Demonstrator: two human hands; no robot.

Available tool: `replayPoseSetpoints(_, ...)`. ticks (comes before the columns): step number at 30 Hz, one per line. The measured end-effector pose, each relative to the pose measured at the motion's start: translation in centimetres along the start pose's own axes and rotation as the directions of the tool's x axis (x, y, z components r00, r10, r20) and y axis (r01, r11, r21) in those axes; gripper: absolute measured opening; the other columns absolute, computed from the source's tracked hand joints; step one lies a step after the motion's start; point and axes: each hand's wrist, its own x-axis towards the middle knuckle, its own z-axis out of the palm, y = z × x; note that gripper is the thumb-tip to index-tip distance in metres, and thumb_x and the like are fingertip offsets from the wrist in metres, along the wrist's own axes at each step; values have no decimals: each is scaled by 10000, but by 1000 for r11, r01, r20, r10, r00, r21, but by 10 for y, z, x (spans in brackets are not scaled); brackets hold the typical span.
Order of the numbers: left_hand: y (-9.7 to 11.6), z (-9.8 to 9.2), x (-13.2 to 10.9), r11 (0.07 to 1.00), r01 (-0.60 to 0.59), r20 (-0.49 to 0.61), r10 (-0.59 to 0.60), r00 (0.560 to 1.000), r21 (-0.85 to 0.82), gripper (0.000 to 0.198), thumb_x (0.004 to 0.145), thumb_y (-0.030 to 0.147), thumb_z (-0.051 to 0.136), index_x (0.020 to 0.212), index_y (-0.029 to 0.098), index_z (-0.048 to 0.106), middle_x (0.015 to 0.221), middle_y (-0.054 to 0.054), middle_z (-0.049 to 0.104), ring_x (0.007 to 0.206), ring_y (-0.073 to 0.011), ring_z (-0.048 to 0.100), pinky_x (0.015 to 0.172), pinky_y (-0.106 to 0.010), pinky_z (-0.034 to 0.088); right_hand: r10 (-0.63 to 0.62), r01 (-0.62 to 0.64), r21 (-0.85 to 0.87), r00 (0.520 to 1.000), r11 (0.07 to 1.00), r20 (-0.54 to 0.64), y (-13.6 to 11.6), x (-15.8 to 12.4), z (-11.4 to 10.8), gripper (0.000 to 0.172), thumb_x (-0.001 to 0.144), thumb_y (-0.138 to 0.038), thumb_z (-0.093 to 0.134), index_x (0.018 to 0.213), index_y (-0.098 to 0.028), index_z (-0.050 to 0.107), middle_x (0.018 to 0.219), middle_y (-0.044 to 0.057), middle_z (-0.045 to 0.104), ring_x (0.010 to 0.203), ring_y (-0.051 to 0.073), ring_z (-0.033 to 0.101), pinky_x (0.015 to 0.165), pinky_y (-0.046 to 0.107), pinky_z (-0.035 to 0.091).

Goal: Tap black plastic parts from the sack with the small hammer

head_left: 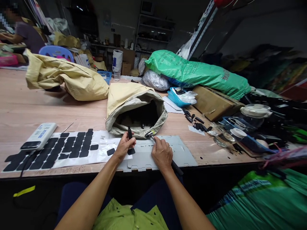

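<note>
Between the fingers and thumb of my left hand (125, 145) a small black part (129, 132) stands nearly upright; its exact kind is unclear. My right hand (162, 153) is wrapped round a small hammer (150, 134), with a metal shaft, a yellowish tip and a black handle end below the palm. The hammer head is to the right of the black part, apart from it. Under both hands lies a grey board (178, 148). Just beyond them a yellow sack (127, 91) gapes toward me, with dark pieces inside. Beside my left hand is a white sheet of black rounded stickers (85, 145).
A white device (43, 134) with a cable sits at left. Behind are another yellow sack (72, 78), a green bag (192, 68) and a cardboard box (213, 102). Loose black parts (198, 123) and clear jars (255, 111) lie right. A person (28, 35) sits far left.
</note>
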Motion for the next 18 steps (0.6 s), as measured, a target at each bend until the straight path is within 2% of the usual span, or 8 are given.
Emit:
replayPoseSetpoints(4,-2,1,0,999,-26,14,25,1000,33,443,765,412,680,1068,203,435,694,55,550,577,-80,465,591,-220,380,0,0,3,1000,1000,3,0,0,1,379,896,-167,515,1262,-231,590,965,49,613,876,192,508,735,301,295)
replayPoseSetpoints(8,-2,3,-1,995,-61,39,57,998,84,347,844,469,605,979,208,421,680,57,529,558,-81,441,599,-232,380,6,-6,-4,1000,1000,1,-1,1,2,400,888,-162,518,1280,-222,573,948,42,607,871,191,504,735,303,294)
replayPoseSetpoints(12,-3,5,-4,955,-115,136,80,987,274,334,910,507,518,828,208,397,628,65,439,565,-92,399,597,-238,359,14,-14,-15,1000,1000,0,-1,2,3,396,883,-170,528,1274,-209,575,942,46,605,862,193,499,730,304,295)
replayPoseSetpoints(15,-1,7,-6,876,-156,187,77,979,457,341,920,497,498,780,196,421,653,50,406,613,-105,380,611,-246,338,12,-12,-28,1000,1000,9,-1,2,4,339,884,-177,534,1214,-207,609,936,51,598,870,196,498,733,305,301)
replayPoseSetpoints(18,2,8,-7,801,-182,225,61,973,570,347,908,480,513,744,186,429,683,39,394,656,-114,370,620,-250,313,15,-15,-38,1000,999,20,-1,3,5,317,891,-183,536,1198,-205,614,935,52,596,879,200,500,740,309,307)
